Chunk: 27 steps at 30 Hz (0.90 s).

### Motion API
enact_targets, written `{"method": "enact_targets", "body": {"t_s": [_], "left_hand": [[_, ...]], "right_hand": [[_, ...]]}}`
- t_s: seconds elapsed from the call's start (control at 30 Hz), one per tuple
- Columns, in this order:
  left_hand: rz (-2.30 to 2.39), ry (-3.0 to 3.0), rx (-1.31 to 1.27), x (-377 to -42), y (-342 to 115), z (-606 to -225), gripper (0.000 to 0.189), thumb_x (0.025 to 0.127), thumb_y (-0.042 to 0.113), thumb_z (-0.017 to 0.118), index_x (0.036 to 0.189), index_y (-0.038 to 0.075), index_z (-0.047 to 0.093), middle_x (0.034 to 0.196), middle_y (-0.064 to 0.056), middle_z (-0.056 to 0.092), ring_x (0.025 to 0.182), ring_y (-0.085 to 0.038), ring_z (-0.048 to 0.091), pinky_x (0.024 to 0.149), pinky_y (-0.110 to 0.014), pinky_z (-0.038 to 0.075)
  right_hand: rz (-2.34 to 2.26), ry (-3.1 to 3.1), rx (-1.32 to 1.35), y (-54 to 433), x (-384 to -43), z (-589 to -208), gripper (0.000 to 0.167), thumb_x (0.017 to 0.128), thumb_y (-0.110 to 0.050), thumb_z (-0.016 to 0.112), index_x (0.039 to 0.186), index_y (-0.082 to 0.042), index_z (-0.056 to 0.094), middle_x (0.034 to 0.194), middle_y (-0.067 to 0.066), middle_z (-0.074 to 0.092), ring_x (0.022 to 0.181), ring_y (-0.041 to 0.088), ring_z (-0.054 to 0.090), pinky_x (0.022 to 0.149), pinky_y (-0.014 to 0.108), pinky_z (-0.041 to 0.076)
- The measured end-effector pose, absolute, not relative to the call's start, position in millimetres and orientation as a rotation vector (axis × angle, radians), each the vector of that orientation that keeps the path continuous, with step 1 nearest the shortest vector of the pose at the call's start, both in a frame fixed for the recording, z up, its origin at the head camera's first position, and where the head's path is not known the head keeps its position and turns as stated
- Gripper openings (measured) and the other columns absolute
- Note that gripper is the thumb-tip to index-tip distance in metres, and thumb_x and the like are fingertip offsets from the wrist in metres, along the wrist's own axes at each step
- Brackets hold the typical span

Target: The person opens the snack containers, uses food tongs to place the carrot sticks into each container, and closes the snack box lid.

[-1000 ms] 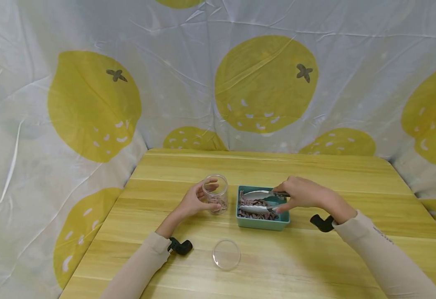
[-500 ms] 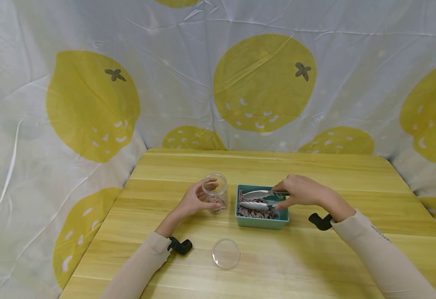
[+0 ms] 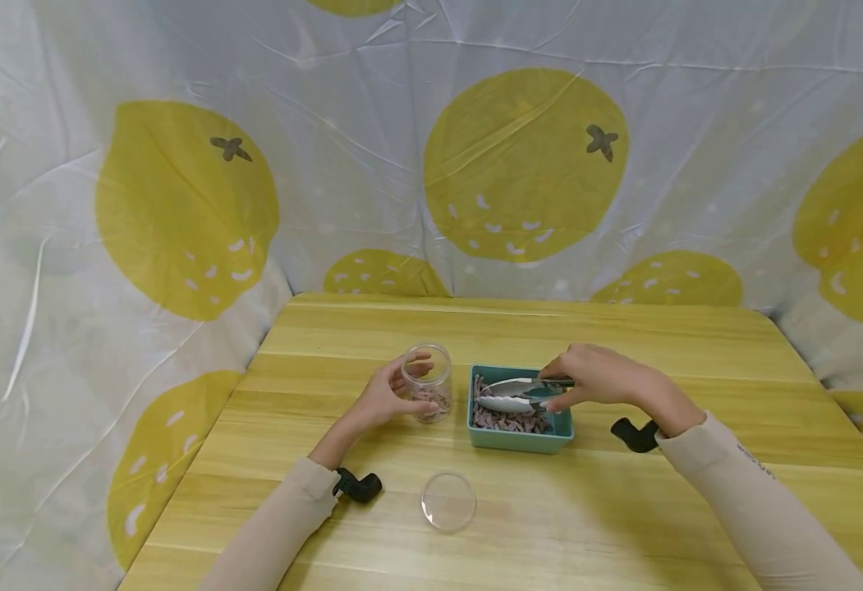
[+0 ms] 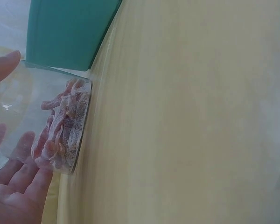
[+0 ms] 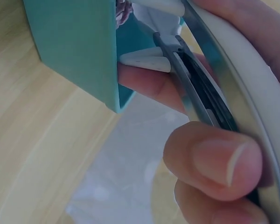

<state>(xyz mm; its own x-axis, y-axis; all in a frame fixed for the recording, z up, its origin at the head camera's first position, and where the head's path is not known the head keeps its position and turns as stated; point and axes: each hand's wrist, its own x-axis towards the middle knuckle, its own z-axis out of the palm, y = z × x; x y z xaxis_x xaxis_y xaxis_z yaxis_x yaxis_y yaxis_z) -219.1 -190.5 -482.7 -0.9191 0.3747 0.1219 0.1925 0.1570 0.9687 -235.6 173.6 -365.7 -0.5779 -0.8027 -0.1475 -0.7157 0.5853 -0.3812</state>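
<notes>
My left hand (image 3: 375,400) holds a clear jar (image 3: 438,382) upright on the table, thumb in front and fingers behind. The left wrist view shows pinkish, powder-dusted strips (image 4: 63,123) at the jar's bottom. My right hand (image 3: 601,379) grips metal tongs (image 3: 507,404), whose tips are down in a teal rectangular box (image 3: 521,442). More brownish-pink strips (image 3: 508,422) lie in the box, mostly toward its left side. Whether the tongs have strips between their tips cannot be made out. Up close in the right wrist view, fingers (image 5: 212,158) press the tongs' handle (image 5: 240,88).
A clear round lid (image 3: 449,502) lies flat on the wooden table (image 3: 586,533), nearer than the jar and box. Behind and at the sides hangs a pale curtain (image 3: 350,164) printed with lemons. A black wrist camera (image 3: 634,437) juts out beside the right wrist.
The two arms of the tongs have come closer together inside the box as my right hand squeezes. My left hand and the jar stay where they were.
</notes>
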Motion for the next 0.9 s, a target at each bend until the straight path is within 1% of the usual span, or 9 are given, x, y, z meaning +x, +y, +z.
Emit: {"method": "enact_targets", "body": {"t_s": [0.23, 0.43, 0.53, 0.63, 0.7, 0.77, 0.8, 0.83, 0.9], "left_hand": [[1.855, 2.283, 0.547, -219, -191, -484, 0.078, 0.078, -0.003, 0.083, 0.146, 0.002, 0.045, 0.143, -0.025, 0.050, 0.130, -0.038, 0.051, 0.112, -0.053, 0.034], [1.863, 2.286, 0.559, -218, -191, -481, 0.078, 0.078, -0.001, 0.084, 0.145, 0.001, 0.045, 0.142, -0.025, 0.052, 0.130, -0.036, 0.052, 0.111, -0.051, 0.035], [1.860, 2.288, 0.560, -218, -192, -481, 0.078, 0.078, -0.001, 0.084, 0.145, 0.002, 0.045, 0.142, -0.024, 0.052, 0.129, -0.036, 0.052, 0.111, -0.051, 0.036], [1.854, 2.294, 0.556, -218, -192, -481, 0.078, 0.077, -0.002, 0.084, 0.145, 0.003, 0.046, 0.142, -0.023, 0.053, 0.129, -0.036, 0.053, 0.111, -0.052, 0.036], [1.852, 2.298, 0.558, -218, -192, -482, 0.077, 0.077, -0.002, 0.084, 0.145, 0.003, 0.046, 0.141, -0.023, 0.053, 0.129, -0.036, 0.053, 0.111, -0.053, 0.036], [1.849, 2.301, 0.559, -218, -192, -482, 0.077, 0.078, -0.002, 0.084, 0.145, 0.003, 0.046, 0.141, -0.024, 0.053, 0.129, -0.036, 0.053, 0.111, -0.053, 0.035], [1.849, 2.301, 0.560, -218, -191, -482, 0.077, 0.078, -0.002, 0.084, 0.145, 0.002, 0.046, 0.141, -0.024, 0.053, 0.129, -0.036, 0.053, 0.111, -0.052, 0.035], [1.853, 2.299, 0.562, -218, -191, -482, 0.077, 0.078, -0.002, 0.084, 0.145, 0.001, 0.045, 0.141, -0.025, 0.052, 0.129, -0.037, 0.052, 0.111, -0.052, 0.035], [1.864, 2.290, 0.566, -219, -191, -482, 0.077, 0.078, -0.002, 0.084, 0.145, 0.000, 0.044, 0.142, -0.026, 0.051, 0.130, -0.038, 0.051, 0.112, -0.050, 0.035]], "right_hand": [[-0.475, 2.472, -1.236, 178, -237, -364, 0.052, 0.090, -0.034, 0.075, 0.124, 0.003, 0.067, 0.120, 0.016, 0.069, 0.106, 0.027, 0.068, 0.090, 0.046, 0.055], [-0.541, 2.429, -1.224, 185, -240, -360, 0.053, 0.090, -0.037, 0.074, 0.124, 0.003, 0.067, 0.122, 0.016, 0.068, 0.109, 0.031, 0.066, 0.090, 0.047, 0.054], [-0.575, 2.406, -1.202, 190, -242, -361, 0.055, 0.090, -0.040, 0.074, 0.125, 0.003, 0.067, 0.122, 0.015, 0.068, 0.108, 0.030, 0.067, 0.087, 0.044, 0.055], [-0.633, 2.370, -1.146, 195, -242, -362, 0.056, 0.090, -0.040, 0.074, 0.127, 0.002, 0.066, 0.123, 0.018, 0.067, 0.071, 0.024, 0.070, 0.066, 0.037, 0.058], [-0.678, 2.343, -1.113, 198, -243, -363, 0.057, 0.090, -0.040, 0.074, 0.128, 0.002, 0.065, 0.125, 0.020, 0.065, 0.048, 0.019, 0.060, 0.050, 0.032, 0.054], [-0.721, 2.318, -1.088, 201, -243, -363, 0.055, 0.091, -0.038, 0.074, 0.129, 0.001, 0.065, 0.125, 0.021, 0.065, 0.032, 0.014, 0.044, 0.043, 0.029, 0.050], [-0.739, 2.306, -1.084, 203, -244, -363, 0.055, 0.091, -0.038, 0.074, 0.129, 0.001, 0.065, 0.125, 0.021, 0.065, 0.032, 0.011, 0.043, 0.040, 0.029, 0.048], [-0.745, 2.305, -1.093, 204, -245, -363, 0.054, 0.091, -0.038, 0.074, 0.129, 0.000, 0.065, 0.125, 0.020, 0.066, 0.037, 0.006, 0.047, 0.045, 0.028, 0.050], [-0.770, 2.295, -1.097, 208, -247, -364, 0.053, 0.090, -0.037, 0.075, 0.128, -0.001, 0.066, 0.123, 0.018, 0.067, 0.039, 0.004, 0.047, 0.047, 0.028, 0.050]]}}
